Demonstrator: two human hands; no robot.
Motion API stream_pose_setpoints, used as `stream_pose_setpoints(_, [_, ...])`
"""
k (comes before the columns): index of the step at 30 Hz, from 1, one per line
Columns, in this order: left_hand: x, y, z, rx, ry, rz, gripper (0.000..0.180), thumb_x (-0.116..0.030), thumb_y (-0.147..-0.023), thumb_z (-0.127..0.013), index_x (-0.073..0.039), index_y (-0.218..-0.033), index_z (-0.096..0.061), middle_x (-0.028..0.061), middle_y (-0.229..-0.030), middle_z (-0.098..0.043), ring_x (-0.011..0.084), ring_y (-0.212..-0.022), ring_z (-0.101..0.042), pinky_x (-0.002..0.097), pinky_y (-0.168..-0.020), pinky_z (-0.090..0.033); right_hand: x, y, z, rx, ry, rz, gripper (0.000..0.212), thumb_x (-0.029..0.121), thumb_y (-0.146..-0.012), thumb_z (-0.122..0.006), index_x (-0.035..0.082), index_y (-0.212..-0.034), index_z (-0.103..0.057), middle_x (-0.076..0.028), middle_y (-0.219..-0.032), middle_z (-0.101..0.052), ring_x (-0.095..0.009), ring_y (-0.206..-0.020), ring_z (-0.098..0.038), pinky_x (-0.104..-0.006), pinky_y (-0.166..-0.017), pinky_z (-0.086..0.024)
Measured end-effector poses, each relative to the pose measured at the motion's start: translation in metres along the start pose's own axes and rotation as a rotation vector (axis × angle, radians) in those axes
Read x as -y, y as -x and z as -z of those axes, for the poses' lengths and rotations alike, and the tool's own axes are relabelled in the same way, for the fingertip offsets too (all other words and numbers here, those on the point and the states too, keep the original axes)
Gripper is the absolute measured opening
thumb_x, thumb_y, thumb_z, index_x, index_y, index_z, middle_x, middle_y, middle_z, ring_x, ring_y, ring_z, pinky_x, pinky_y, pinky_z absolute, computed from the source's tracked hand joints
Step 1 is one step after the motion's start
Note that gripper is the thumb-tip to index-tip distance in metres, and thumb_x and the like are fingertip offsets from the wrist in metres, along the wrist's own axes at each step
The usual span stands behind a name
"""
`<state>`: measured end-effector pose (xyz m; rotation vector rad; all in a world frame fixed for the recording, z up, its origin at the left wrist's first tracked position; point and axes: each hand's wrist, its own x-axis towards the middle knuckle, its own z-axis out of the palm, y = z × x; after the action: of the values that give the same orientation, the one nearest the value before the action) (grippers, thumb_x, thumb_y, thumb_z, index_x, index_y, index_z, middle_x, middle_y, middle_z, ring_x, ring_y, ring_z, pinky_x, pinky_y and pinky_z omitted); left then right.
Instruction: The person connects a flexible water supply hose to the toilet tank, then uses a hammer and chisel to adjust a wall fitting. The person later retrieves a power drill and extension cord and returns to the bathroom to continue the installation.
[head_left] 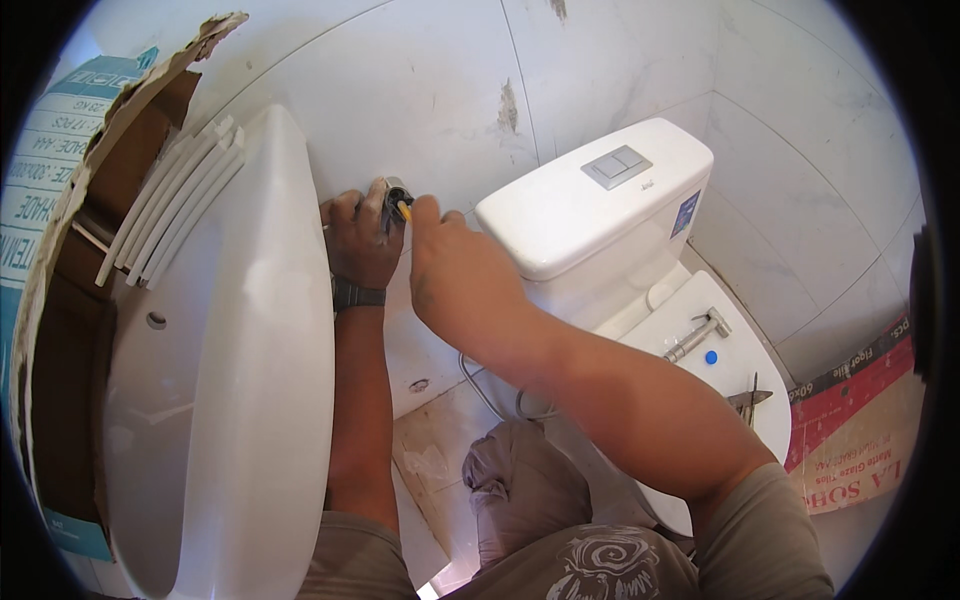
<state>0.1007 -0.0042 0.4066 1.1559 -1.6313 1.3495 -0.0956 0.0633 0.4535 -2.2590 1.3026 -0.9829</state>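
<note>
Left hand [358, 240]: closed around metal wall fitting [394, 192], held against tiled wall [420, 90] | right hand [455, 265]: pinched on yellow-tipped tool [404, 209], fitting at its 11 o'clock, touching | toilet cistern [590, 200]: at 3 o'clock of both hands | fitting largely hidden by fingers; tool shaft concealed, type indeterminate.

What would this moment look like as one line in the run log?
left hand: on wall fitting | right hand: pinching yellow-tipped tool at fitting | toilet: right of hands | basin: left
</note>
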Motion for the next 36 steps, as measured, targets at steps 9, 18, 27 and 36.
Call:
stream_pose_setpoints(9, [0.001, 0.001, 0.001, 0.002, 0.007, 0.000, 0.048, -0.029, -0.075, -0.085, -0.021, -0.120, -0.072, 0.0016, -0.107, -0.054, 0.0278, -0.096, -0.056, 0.0442, -0.079, -0.051, 0.000, -0.005, -0.006, -0.133, 0.009, 0.018, 0.014, 0.003, -0.091, -0.058, -0.004, -0.103, -0.053, -0.021, -0.082, -0.067, -0.037, -0.074, -0.073, -0.0456, -0.065, -0.059])
stream_pose_setpoints(18, [-0.001, -0.001, 0.000, 0.003, -0.027, 0.007, 0.047, -0.031, -0.074, -0.087, -0.021, -0.118, -0.072, 0.0009, -0.106, -0.054, 0.0280, -0.096, -0.055, 0.0443, -0.079, -0.051, 0.003, -0.007, -0.010, -0.113, 0.083, 0.074, 0.016, 0.003, -0.089, -0.060, -0.003, -0.102, -0.054, -0.022, -0.082, -0.068, -0.038, -0.074, -0.073, -0.0455, -0.065, -0.059])
stream_pose_setpoints(27, [0.001, 0.002, -0.001, 0.006, 0.056, 0.012, 0.049, -0.026, -0.074, -0.088, -0.019, -0.120, -0.071, 0.0029, -0.106, -0.053, 0.0286, -0.095, -0.055, 0.0444, -0.079, -0.051, -0.004, -0.020, -0.010, -0.085, -0.106, -0.066, 0.014, 0.008, -0.090, -0.063, -0.002, -0.097, -0.056, -0.024, -0.083, -0.069, -0.044, -0.078, -0.072, -0.0488, -0.069, -0.059])
stream_pose_setpoints(36, [-0.002, -0.001, 0.002, 0.014, 0.100, 0.012, 0.051, -0.020, -0.075, -0.087, -0.015, -0.123, -0.069, 0.0058, -0.107, -0.052, 0.0301, -0.096, -0.053, 0.0458, -0.082, -0.050, 0.004, -0.024, 0.003, -0.085, -0.102, -0.099, 0.017, 0.010, -0.091, -0.064, -0.006, -0.088, -0.063, -0.029, -0.088, -0.070, -0.046, -0.086, -0.072, -0.0507, -0.077, -0.059])
